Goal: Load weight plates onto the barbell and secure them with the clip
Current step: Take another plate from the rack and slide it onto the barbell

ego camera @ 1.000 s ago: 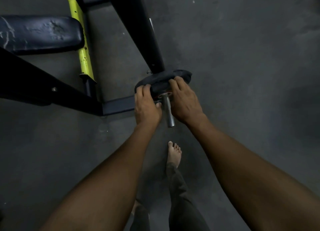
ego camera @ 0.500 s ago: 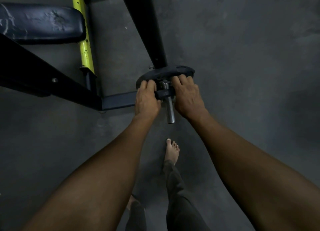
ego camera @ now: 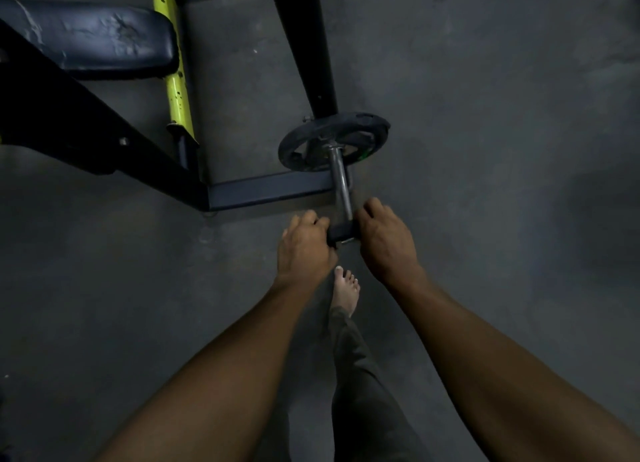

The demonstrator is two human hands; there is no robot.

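Both your left hand [ego camera: 304, 248] and right hand [ego camera: 386, 241] grasp the small black clip [ego camera: 341, 233] at the steel barbell sleeve's [ego camera: 341, 184] tip, mid-frame. Slide it squarely up against the round black weight plate [ego camera: 332, 141], then clamp.

Single head-worn wide-angle view, looking steeply down and forward from standing height; forearms are entering from the bottom edge, the floor [ego camera: 485, 150] is filling the frame, and the bench frame [ego camera: 263, 189] is occupying the upper left.
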